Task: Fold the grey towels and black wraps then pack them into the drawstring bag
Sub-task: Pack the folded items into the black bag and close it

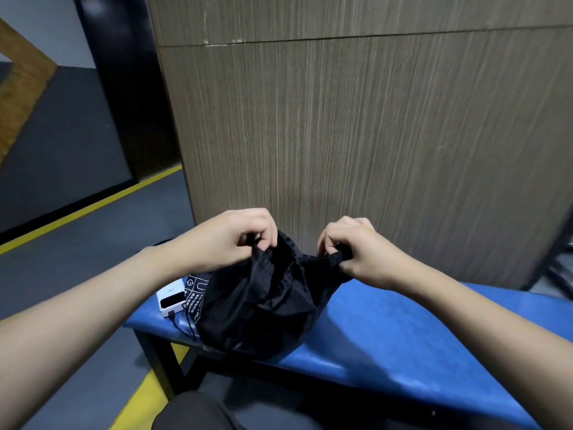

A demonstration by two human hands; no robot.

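Currently the bag (260,308) is held at the bench's (403,330) left end, its rim pinched by left hand (235,240) and right hand (359,252), fingers clamped on fabric. Packing or closing is judged underway; no towels or wraps seen. Next: mouth kept spread.

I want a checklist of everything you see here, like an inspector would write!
Surface: blue padded bench on a dark frame.
Job's things: black drawstring bag sits on the bench, its mouth gathered; no grey towels or black wraps seen outside it.
Clutter: white power bank left of the bag.
Hands: left hand and right hand each pinch the bag's rim.
Cables: dark cable plugged into the power bank.
Surroundings: wood-grain wall panel; grey floor with a yellow line.
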